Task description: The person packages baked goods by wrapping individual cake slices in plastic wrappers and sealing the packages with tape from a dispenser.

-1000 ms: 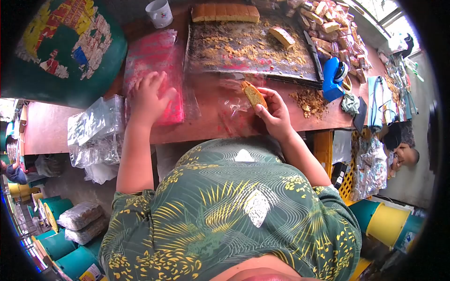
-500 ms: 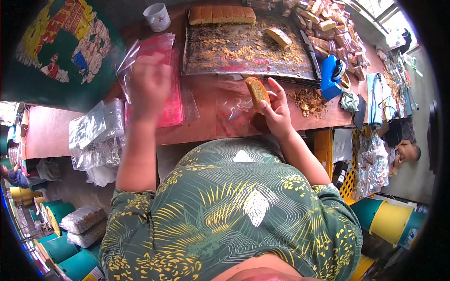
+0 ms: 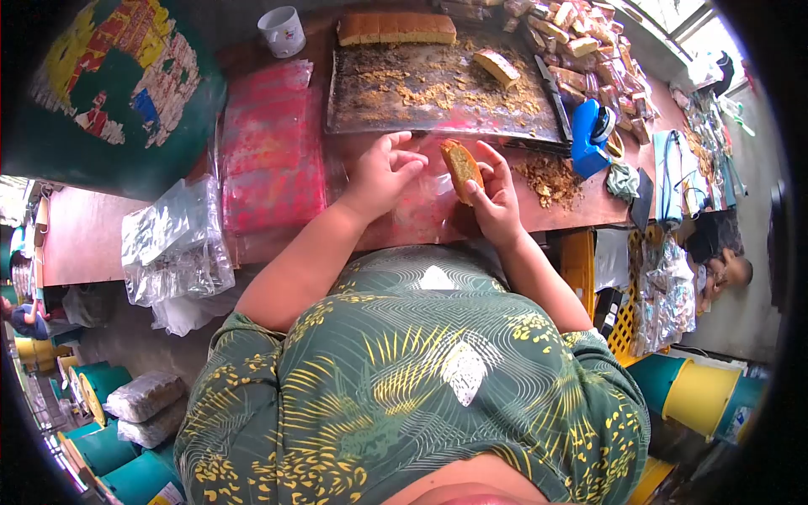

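Note:
My right hand (image 3: pixel 498 200) holds a slice of cake (image 3: pixel 461 171), brown-crusted with a yellowish crumb, upright between thumb and fingers. Just left of the slice, my left hand (image 3: pixel 383 175) has its fingers curled and thumb close to them; any thin film in them is too clear to make out. Below both hands, see-through plastic with reddish marks (image 3: pixel 425 202) covers the table. A stack of red-printed clear plastic sheets (image 3: pixel 273 147) lies left of my left hand. Beyond my hands is a dark, crumb-strewn tray (image 3: pixel 379 105) bearing a row of cut cake (image 3: pixel 396 29) and one loose piece (image 3: pixel 497 67).
A knife (image 3: pixel 553 99) rests along the tray's right edge, beside a blue tape dispenser (image 3: pixel 594 139). Wrapped cakes (image 3: pixel 581 46) are heaped at the back right. Crumbs (image 3: pixel 551 181), a white mug (image 3: pixel 282 32), a green drum (image 3: pixel 126 101) and hanging clear bags (image 3: pixel 177 244) surround the workspace.
My left hand has swung right from above the stack of plastic sheets to beside the cake slice. The stack now lies flat and uncovered. My right hand keeps the slice nearly still.

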The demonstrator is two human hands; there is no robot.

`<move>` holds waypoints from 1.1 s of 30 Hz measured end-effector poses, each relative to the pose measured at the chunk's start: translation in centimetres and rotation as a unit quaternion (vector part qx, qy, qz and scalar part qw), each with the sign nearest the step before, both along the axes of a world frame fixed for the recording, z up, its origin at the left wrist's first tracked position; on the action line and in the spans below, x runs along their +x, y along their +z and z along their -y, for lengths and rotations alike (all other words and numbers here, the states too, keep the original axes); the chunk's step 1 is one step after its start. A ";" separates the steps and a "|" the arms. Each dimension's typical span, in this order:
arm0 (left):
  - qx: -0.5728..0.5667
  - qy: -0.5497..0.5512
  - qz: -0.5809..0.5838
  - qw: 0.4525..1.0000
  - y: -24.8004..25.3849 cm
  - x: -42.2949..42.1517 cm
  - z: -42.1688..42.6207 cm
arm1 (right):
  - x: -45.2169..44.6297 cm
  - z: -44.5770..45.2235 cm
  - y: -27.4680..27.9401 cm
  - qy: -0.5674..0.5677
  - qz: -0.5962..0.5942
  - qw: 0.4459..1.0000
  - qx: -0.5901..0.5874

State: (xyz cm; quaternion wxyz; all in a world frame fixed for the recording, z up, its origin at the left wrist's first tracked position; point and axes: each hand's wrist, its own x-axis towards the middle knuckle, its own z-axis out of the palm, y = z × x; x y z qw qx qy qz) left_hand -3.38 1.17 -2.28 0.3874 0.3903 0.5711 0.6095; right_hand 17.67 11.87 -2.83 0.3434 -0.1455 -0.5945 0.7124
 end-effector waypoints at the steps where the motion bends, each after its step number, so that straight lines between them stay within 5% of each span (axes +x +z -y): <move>1: -0.012 -0.016 0.048 0.999 0.4 0.0 0.1 | 0.0 0.1 0.1 0.000 -0.001 1.000 -0.005; 5: -0.058 0.059 -0.143 0.986 1.2 -0.5 0.6 | 0.0 0.0 0.2 0.006 0.015 1.000 -0.008; 13: -0.146 0.330 -0.257 0.896 5.3 -11.4 5.5 | -0.1 0.1 0.4 0.004 0.029 1.000 -0.004; 15: -0.047 0.389 -0.213 0.895 5.7 -16.4 7.6 | -0.1 0.0 0.4 0.004 0.043 0.999 0.008; 16: -0.045 0.471 -0.357 0.806 5.7 -16.8 8.0 | -0.2 0.1 0.4 0.010 0.045 0.999 0.004; 18: -0.032 0.582 -0.603 0.544 6.7 -17.0 9.0 | -0.3 0.0 0.6 0.019 0.045 0.999 -0.002; 20: 0.095 0.494 -0.601 0.621 7.8 -11.9 7.7 | -0.6 0.0 0.4 0.014 0.042 0.999 -0.008; 22: 0.159 0.248 -0.622 0.726 6.2 -7.2 6.6 | -0.5 0.1 0.9 0.014 0.055 0.998 -0.021; 24: 0.016 0.079 -0.644 0.761 5.5 -1.4 5.9 | -0.6 0.1 1.4 0.030 0.056 0.998 -0.026; 28: -0.195 -0.050 -0.582 0.788 3.8 0.5 5.6 | -0.8 -1.2 2.7 0.020 0.129 0.971 0.200; 31: -0.196 -0.045 -0.582 0.788 3.8 0.4 6.4 | -1.4 -1.6 5.0 -0.004 0.259 0.922 0.286; 33: -0.202 -0.041 -0.586 0.784 3.6 0.5 6.5 | -1.8 -2.8 2.8 -0.021 0.230 0.880 0.416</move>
